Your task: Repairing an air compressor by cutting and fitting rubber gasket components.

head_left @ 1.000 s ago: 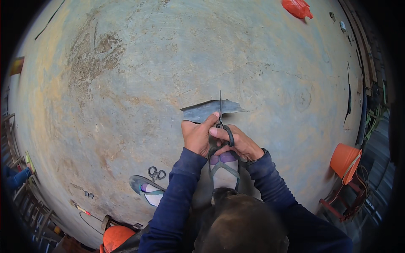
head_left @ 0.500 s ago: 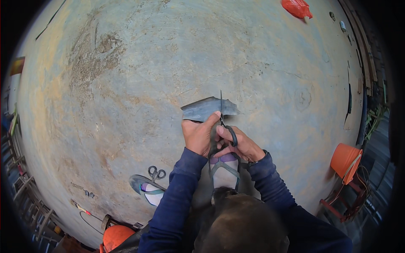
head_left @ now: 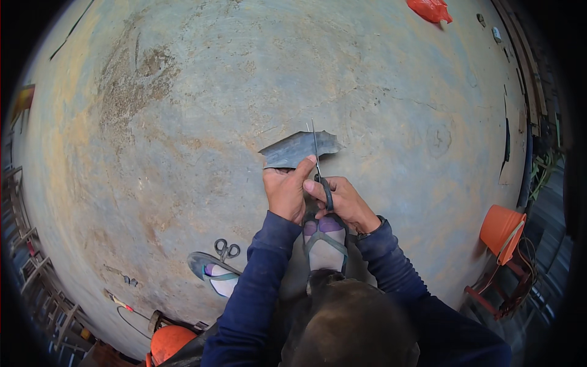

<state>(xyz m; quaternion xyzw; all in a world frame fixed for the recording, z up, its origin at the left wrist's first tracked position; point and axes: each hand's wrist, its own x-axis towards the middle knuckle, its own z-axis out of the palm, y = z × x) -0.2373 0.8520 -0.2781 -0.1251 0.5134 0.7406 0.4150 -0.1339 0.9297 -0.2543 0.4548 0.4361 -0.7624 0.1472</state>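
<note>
Between thumb and fingers, my left hand (head_left: 285, 193) pinches the near edge of a dark grey sheet piece (head_left: 292, 150) with a jagged far edge; whether it is rubber or plastic I cannot tell. My right hand (head_left: 346, 203) is closed round the black handles of a pair of scissors (head_left: 326, 194). Their blades point away from me and cross the sheet to the right of my left thumb. One blade tip shows beyond the sheet's far edge. Both hands are above my sandalled right foot (head_left: 326, 248).
A second pair of black-handled scissors (head_left: 226, 249) lies beside my left sandal (head_left: 199, 264). An orange bucket (head_left: 501, 232) tilts on a dark red stand at the right. A red plastic bag (head_left: 430, 10) lies far off, and an orange rounded object (head_left: 170, 344) is at the lower left.
Both hands, the sheet and the scissors have shifted slightly away from me. The scissor handles have swung more upright, and the right fingers have drawn together around them.
</note>
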